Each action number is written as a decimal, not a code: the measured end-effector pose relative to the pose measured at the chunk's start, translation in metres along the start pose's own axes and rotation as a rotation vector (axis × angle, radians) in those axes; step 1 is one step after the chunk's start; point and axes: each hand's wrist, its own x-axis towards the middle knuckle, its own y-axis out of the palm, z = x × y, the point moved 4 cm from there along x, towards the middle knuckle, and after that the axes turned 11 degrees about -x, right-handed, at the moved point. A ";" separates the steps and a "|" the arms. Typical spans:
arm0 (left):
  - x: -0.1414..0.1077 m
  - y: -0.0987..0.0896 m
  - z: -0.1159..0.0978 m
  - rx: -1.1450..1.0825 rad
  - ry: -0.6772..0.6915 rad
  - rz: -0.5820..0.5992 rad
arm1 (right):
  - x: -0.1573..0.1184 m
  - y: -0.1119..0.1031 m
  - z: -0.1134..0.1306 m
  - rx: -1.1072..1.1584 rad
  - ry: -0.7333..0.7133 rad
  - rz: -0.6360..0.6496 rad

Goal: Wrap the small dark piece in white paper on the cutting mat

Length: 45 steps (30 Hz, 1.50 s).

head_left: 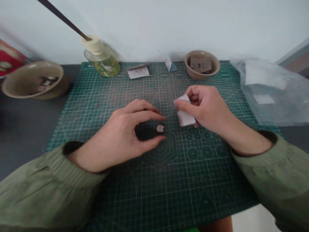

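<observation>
Two bare hands over a green gridded mat. Left hand: grip parted, thumb below and fingers above, a visible gap on either side of a small pale piece, center of frame. Piece appears to lie on the mat; its form is too small to make out beyond a notch at its right edge. Right hand: grip closed, thumb pressed on a small white card, right of center. Fingers behind the card largely hidden; a pinkish bit at its lower right corner is probably a fingertip.

Writing: slip in the small bowl, upper right, bears handwritten figures; first reads 2, last 0, middle ones unclear. Mat lettering at its upper left corner starts with A, remainder illegible. Bottle, upper left, has a yellow-green patterned label; text unreadable. Dark stick above it cut off by the top edge.

Large bowl, far left: dark and pale bits inside, indistinct. Red object cropped by the left edge. Clear bag, right edge: cropped, contents whitish and blurred. Two folded slips near the wall, upper center; markings unresolved. Dark surface shows at left.
</observation>
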 end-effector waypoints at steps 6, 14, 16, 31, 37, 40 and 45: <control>0.000 0.002 0.004 -0.009 -0.046 0.003 | 0.001 0.000 0.001 0.000 -0.001 -0.006; -0.001 0.002 0.016 -0.406 -0.297 -0.237 | -0.001 0.001 0.001 0.035 -0.022 0.032; -0.001 0.004 0.018 -0.499 -0.317 -0.250 | -0.001 0.002 0.001 0.048 -0.023 0.049; 0.002 0.003 0.014 -0.096 -0.057 -0.126 | -0.002 0.005 0.002 0.091 0.011 0.108; 0.002 0.005 0.016 -0.067 -0.080 -0.128 | -0.006 0.008 0.004 0.092 0.027 0.172; 0.002 0.006 0.016 -0.069 -0.053 -0.136 | -0.009 0.014 0.008 0.098 0.020 0.245; 0.003 0.007 0.016 -0.051 -0.032 -0.138 | -0.010 0.022 0.012 0.075 0.009 0.260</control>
